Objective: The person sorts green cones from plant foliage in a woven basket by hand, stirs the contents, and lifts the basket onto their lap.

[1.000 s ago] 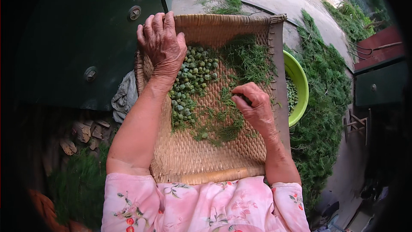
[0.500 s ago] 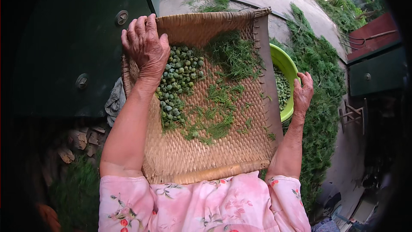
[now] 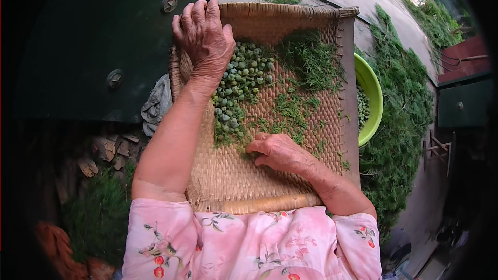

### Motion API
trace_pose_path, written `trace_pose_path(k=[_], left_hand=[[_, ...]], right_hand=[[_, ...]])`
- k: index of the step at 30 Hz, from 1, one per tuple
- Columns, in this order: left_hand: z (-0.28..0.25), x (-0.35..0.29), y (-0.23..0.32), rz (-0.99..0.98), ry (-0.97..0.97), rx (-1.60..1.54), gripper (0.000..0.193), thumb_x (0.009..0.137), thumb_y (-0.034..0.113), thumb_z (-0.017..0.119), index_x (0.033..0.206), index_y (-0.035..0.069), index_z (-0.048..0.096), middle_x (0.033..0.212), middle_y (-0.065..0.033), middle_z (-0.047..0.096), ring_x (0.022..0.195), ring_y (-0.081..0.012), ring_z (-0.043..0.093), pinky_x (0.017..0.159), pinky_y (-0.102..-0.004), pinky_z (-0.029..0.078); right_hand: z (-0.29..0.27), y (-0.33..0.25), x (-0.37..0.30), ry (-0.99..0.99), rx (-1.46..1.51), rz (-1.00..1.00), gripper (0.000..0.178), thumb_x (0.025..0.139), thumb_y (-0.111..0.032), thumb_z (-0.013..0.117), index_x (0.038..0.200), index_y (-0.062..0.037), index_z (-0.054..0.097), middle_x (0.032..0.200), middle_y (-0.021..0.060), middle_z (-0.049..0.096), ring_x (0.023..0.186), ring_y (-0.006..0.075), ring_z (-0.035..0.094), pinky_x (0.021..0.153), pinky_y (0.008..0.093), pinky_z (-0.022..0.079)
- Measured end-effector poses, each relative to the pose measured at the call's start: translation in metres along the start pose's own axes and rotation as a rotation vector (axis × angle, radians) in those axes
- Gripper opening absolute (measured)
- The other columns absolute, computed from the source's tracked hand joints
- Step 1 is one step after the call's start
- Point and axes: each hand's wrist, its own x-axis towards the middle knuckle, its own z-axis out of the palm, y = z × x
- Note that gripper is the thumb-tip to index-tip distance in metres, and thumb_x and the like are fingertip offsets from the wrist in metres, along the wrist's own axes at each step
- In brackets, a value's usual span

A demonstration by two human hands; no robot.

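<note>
A woven wicker winnowing basket (image 3: pixel 259 184) rests against my front, tilted. My left hand (image 3: pixel 205 41) is closed over its far left rim, fingers hooked over the edge. Green, round, knobbly cones (image 3: pixel 236 85) lie heaped along the left side, beside my left wrist. A clump of feathery green sprigs (image 3: pixel 311 62) sits at the far right, with loose bits (image 3: pixel 293 111) scattered over the middle. My right hand (image 3: pixel 282 153) is low over the weave at the near end of the cones, fingers bent together; what is at the fingertips is too small to make out.
A lime-green basin (image 3: pixel 377 98) with more cones stands just right of the basket. Cut green branches (image 3: pixel 402 114) cover the ground beyond it. A dark green door (image 3: pixel 67 46) is at the left, with a grey cloth (image 3: pixel 157 105) and split firewood (image 3: pixel 106 148) below.
My right hand has left the basin's side and come in over the basket, near the cones. My left hand keeps its grip on the rim. The whole view has shifted slightly.
</note>
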Motion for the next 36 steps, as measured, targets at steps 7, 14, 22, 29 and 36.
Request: trace_pose_path(k=[7, 14, 22, 29, 36], left_hand=[[-0.001, -0.001, -0.001, -0.006, 0.018, -0.033, 0.061, 0.064, 0.025, 0.077, 0.12, 0.013, 0.056, 0.119, -0.0039, 0.05, 0.12, -0.0235, 0.042, 0.105, -0.0505, 0.026], [-0.002, 0.003, 0.006, -0.043, -0.011, -0.068, 0.061, 0.063, 0.024, 0.077, 0.119, 0.012, 0.056, 0.119, -0.0042, 0.05, 0.119, -0.0246, 0.042, 0.105, -0.0502, 0.026], [-0.008, 0.004, 0.008, -0.036, -0.02, -0.074, 0.062, 0.063, 0.023, 0.077, 0.12, 0.012, 0.055, 0.119, -0.006, 0.05, 0.12, -0.0253, 0.041, 0.105, -0.0504, 0.025], [-0.009, 0.002, 0.003, -0.055, -0.039, -0.079, 0.063, 0.064, 0.022, 0.078, 0.121, 0.011, 0.054, 0.12, -0.0056, 0.05, 0.121, -0.0252, 0.041, 0.106, -0.0504, 0.025], [-0.006, 0.002, 0.004, -0.05, -0.04, -0.092, 0.063, 0.065, 0.022, 0.077, 0.122, 0.013, 0.054, 0.122, -0.0055, 0.049, 0.121, -0.0249, 0.041, 0.106, -0.0501, 0.024]], right_hand=[[-0.007, 0.0, 0.006, 0.119, 0.457, 0.283, 0.02, 0.08, -0.012, 0.066, 0.097, -0.0033, 0.059, 0.081, 0.0062, 0.054, 0.071, 0.0161, 0.054, 0.063, 0.0285, 0.045], [0.002, -0.023, 0.042, 0.387, -0.033, -0.352, 0.024, 0.072, 0.002, 0.055, 0.095, -0.0012, 0.058, 0.086, 0.011, 0.052, 0.074, 0.0263, 0.058, 0.064, 0.037, 0.048], [0.024, -0.014, 0.052, 0.238, -0.549, -0.163, 0.029, 0.07, 0.002, 0.056, 0.098, -0.002, 0.054, 0.111, 0.0146, 0.045, 0.071, 0.0295, 0.059, 0.062, 0.0401, 0.052], [-0.036, -0.008, 0.006, 0.393, -0.391, 0.273, 0.045, 0.07, 0.011, 0.058, 0.112, -0.0082, 0.06, 0.127, 0.0174, 0.049, 0.088, 0.0303, 0.064, 0.073, 0.0379, 0.053], [-0.054, 0.042, -0.009, 0.81, -0.107, 0.237, 0.022, 0.079, 0.0, 0.066, 0.1, -0.0056, 0.064, 0.09, 0.0065, 0.063, 0.077, 0.0202, 0.062, 0.067, 0.0301, 0.049]])
